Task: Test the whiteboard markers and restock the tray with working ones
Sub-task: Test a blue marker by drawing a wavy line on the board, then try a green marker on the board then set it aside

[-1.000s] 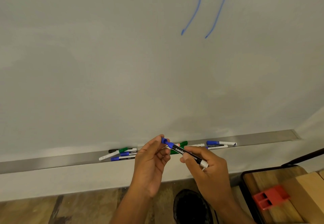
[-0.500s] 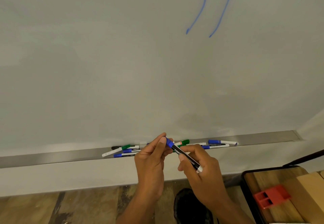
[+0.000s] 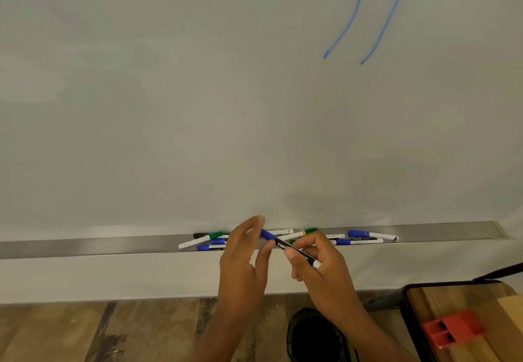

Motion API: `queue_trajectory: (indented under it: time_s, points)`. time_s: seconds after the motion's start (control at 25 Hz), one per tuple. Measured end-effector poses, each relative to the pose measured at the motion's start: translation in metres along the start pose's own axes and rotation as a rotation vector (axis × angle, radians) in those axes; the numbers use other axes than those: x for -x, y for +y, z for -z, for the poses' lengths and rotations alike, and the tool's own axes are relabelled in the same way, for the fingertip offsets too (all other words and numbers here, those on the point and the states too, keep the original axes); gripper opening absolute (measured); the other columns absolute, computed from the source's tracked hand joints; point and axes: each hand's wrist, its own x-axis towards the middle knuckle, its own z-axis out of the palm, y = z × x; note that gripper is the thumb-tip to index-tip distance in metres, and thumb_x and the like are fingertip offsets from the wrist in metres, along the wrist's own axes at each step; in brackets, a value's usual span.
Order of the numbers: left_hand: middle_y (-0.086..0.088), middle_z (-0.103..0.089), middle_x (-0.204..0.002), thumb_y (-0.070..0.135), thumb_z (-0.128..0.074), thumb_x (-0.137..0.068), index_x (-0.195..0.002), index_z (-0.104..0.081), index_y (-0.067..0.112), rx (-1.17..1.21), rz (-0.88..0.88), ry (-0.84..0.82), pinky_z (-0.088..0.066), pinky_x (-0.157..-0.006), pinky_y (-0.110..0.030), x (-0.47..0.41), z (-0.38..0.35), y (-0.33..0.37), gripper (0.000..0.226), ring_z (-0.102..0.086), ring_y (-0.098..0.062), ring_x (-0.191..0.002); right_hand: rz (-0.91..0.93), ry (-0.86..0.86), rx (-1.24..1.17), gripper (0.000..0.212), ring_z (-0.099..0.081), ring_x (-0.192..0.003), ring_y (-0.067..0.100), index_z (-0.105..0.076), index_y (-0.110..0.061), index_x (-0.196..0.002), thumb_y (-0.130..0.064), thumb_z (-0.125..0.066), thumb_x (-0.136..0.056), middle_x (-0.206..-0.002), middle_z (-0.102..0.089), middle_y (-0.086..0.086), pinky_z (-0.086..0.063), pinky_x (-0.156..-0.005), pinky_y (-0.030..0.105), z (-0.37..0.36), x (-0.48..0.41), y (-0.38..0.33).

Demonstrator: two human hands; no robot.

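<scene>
We are holding the marker [image 3: 283, 245] over the tray's [image 3: 85, 246] front edge near its middle, our right hand [image 3: 325, 274] pinching its barrel. Our left hand [image 3: 243, 259] is hanging half open around the blue cap, but blur is hiding any contact. Other markers [image 3: 368, 234] are lying in the tray.

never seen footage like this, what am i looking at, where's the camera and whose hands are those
There is no machine here: one camera sits on a person's head and looks forward and down, so the hands are the wearer's own. In front is a whiteboard carrying two blue lines. Along its foot runs a metal tray holding loose markers with blue, green and black caps. The right hand holds a black marker by the barrel; the left hand is open beside its blue cap.
</scene>
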Motion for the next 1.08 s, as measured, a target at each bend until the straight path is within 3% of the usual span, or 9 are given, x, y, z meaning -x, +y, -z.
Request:
queue_trajectory:
  time_s: [0.12, 0.2, 0.4, 0.48, 0.56, 0.64, 0.76, 0.88, 1.08]
  points:
    - [-0.004, -0.077, -0.119, 0.035, -0.061, -0.104, -0.118, -0.078, 0.019, -0.295, -0.541, -0.033, -0.057, -0.092, -0.034, 0.001, 0.002, -0.021, 0.027, -0.071, -0.020, -0.109, -0.020, -0.056, 0.034, 0.030, -0.064, -0.093, -0.002, -0.059, -0.034, -0.095, -0.061, -0.061, -0.081, -0.093, -0.067, -0.023, -0.052, -0.070, 0.009, -0.010, -0.002, 0.011]
    - [-0.001, -0.078, -0.112, 0.037, -0.074, -0.094, -0.115, -0.074, 0.022, -0.347, -0.666, -0.089, -0.057, -0.089, -0.028, -0.001, 0.005, -0.035, 0.026, -0.070, -0.017, -0.102, -0.045, -0.097, 0.035, 0.030, -0.061, -0.099, -0.008, -0.057, -0.032, -0.095, -0.058, -0.060, -0.081, -0.095, -0.067, -0.020, -0.048, -0.073, 0.003, -0.019, -0.004, 0.020]
    - [0.005, -0.075, -0.112, 0.028, -0.089, -0.085, -0.118, -0.068, 0.033, -0.312, -0.515, -0.260, -0.052, -0.090, -0.019, 0.002, 0.012, -0.069, 0.039, -0.068, -0.012, -0.099, -0.154, -0.172, 0.042, 0.042, -0.066, -0.091, -0.001, -0.054, -0.038, -0.101, -0.071, -0.057, -0.075, -0.095, -0.064, -0.030, -0.052, -0.067, 0.011, -0.050, -0.011, 0.036]
    - [0.002, -0.076, -0.112, 0.022, -0.089, -0.085, -0.117, -0.075, 0.026, -0.390, -0.504, -0.302, -0.060, -0.089, -0.026, -0.004, 0.021, -0.090, 0.036, -0.071, -0.015, -0.099, -0.154, -0.183, 0.042, 0.054, -0.068, -0.084, 0.002, -0.053, -0.046, -0.104, -0.088, -0.047, -0.072, -0.089, -0.067, -0.024, -0.053, -0.065, 0.014, -0.058, -0.018, 0.046]
    - [-0.005, -0.078, -0.107, 0.011, -0.092, -0.080, -0.111, -0.079, 0.017, -0.469, -0.506, -0.274, -0.062, -0.084, -0.032, -0.015, 0.038, -0.120, 0.034, -0.073, -0.021, -0.094, -0.130, -0.202, 0.109, 0.049, -0.066, -0.086, 0.002, -0.053, -0.052, -0.104, -0.089, -0.039, -0.076, -0.099, -0.067, -0.023, -0.050, -0.066, 0.011, -0.068, -0.025, 0.058]
    - [-0.008, -0.078, -0.102, 0.003, -0.092, -0.076, -0.106, -0.081, 0.012, -0.532, -0.448, -0.219, -0.061, -0.078, -0.035, -0.027, 0.061, -0.151, 0.033, -0.074, -0.026, -0.087, -0.127, -0.228, 0.304, 0.045, -0.062, -0.103, 0.002, -0.050, -0.049, -0.116, -0.078, -0.046, -0.082, -0.123, -0.062, -0.017, -0.049, -0.080, 0.014, -0.078, -0.031, 0.078]
    - [-0.010, -0.076, -0.093, -0.005, -0.092, -0.072, -0.104, -0.081, 0.010, -0.647, -0.295, -0.191, -0.058, -0.066, -0.036, -0.046, 0.098, -0.199, 0.037, -0.071, -0.028, -0.078, -0.079, -0.284, 0.706, 0.072, -0.042, -0.141, 0.018, -0.035, -0.026, -0.150, -0.065, -0.052, -0.092, -0.158, -0.038, -0.004, -0.038, -0.112, 0.035, -0.096, -0.035, 0.116]
    - [-0.014, -0.075, -0.089, -0.018, -0.085, -0.069, -0.102, -0.082, 0.005, -0.701, -0.136, -0.195, -0.057, -0.063, -0.038, -0.064, 0.129, -0.239, 0.041, -0.070, -0.035, -0.074, -0.002, -0.358, 0.945, 0.086, -0.027, -0.150, 0.021, -0.015, -0.019, -0.158, -0.062, -0.050, -0.093, -0.166, -0.019, 0.002, -0.025, -0.119, 0.034, -0.112, -0.038, 0.135]
    - [-0.020, -0.076, -0.096, -0.026, -0.071, -0.075, -0.104, -0.081, -0.001, -0.732, -0.011, -0.241, -0.059, -0.079, -0.047, -0.086, 0.151, -0.279, 0.040, -0.071, -0.044, -0.085, -0.002, -0.441, 1.133, 0.088, -0.012, -0.154, 0.026, -0.006, -0.013, -0.159, -0.057, -0.048, -0.095, -0.168, -0.008, 0.009, -0.015, -0.123, 0.040, -0.136, -0.042, 0.147]
